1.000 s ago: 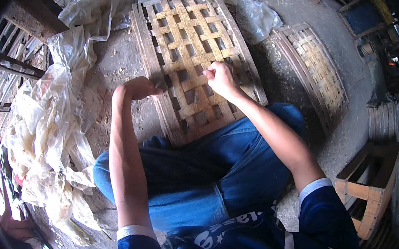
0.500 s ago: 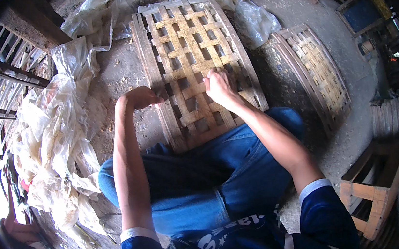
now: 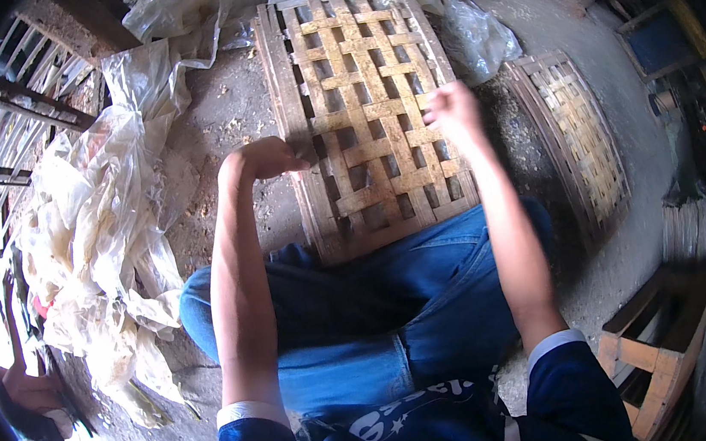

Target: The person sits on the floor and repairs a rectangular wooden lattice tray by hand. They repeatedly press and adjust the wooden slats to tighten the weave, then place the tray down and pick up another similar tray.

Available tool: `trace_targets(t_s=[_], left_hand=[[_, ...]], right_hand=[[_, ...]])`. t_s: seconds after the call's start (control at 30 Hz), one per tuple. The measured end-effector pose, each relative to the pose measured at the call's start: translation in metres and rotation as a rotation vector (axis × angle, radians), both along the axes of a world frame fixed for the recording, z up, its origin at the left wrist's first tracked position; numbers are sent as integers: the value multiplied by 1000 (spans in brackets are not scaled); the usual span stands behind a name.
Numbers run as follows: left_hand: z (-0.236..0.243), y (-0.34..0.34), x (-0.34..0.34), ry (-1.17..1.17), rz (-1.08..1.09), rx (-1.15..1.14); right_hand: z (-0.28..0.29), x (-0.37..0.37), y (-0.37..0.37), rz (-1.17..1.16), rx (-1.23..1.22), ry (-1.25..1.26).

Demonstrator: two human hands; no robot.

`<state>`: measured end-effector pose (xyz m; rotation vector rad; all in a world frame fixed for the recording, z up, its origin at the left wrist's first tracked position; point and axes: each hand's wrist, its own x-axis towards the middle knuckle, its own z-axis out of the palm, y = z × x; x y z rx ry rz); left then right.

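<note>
Before my crossed legs lies a rectangular woven bamboo panel point(image 3: 379, 111) with wooden side rails, its near end by my jeans. My left hand point(image 3: 269, 158) is bent at the wrist, with its fingers closed at the panel's left rail. Over the right part of the weave is my right hand point(image 3: 452, 111), fingers curled together and slightly blurred. What those fingers hold, if anything, is too small to make out. Whether the right hand touches the panel I cannot tell.
Crumpled clear plastic sheeting point(image 3: 99, 221) is heaped on the left, with more point(image 3: 476, 40) beyond the panel. A second woven panel point(image 3: 578, 132) lies to the right. A wooden crate point(image 3: 656, 361) stands at the lower right. Slatted wall point(image 3: 30, 99) at upper left.
My right hand has moved to the right and a little away from me, from mid-weave toward the right rail. My left hand stays at the left rail. The whole view has shifted slightly.
</note>
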<state>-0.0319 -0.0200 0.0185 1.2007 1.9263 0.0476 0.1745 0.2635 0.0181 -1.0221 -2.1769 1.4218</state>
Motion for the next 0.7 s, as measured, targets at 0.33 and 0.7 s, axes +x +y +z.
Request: trace_targets(t_s=[0.33, 0.7], left_hand=[[8, 9, 5, 20, 117, -85], [10, 10, 8, 19, 130, -36]], right_hand=[[-9, 16, 112, -420, 993, -176], [-31, -166, 31, 263, 706, 105]])
